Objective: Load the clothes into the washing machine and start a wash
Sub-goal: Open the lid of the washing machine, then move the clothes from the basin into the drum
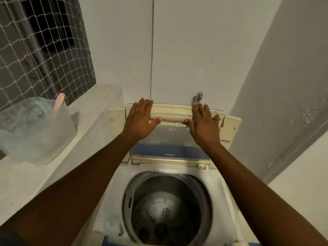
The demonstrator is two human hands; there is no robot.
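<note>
A white top-loading washing machine [220,189] stands below me with its drum [166,208] uncovered; no clothes show inside it. Its folding lid [170,112] is raised against the back wall. My left hand [140,119] grips the lid's upper left edge, thumb underneath and fingers over the top. My right hand [202,123] holds the upper right edge the same way. Both forearms reach over the drum opening.
A translucent plastic container [35,132] sits on a concrete ledge [85,139] to the left, below a netted window [40,48]. A tap [197,98] sticks out of the wall behind the lid. White walls close in behind and on the right.
</note>
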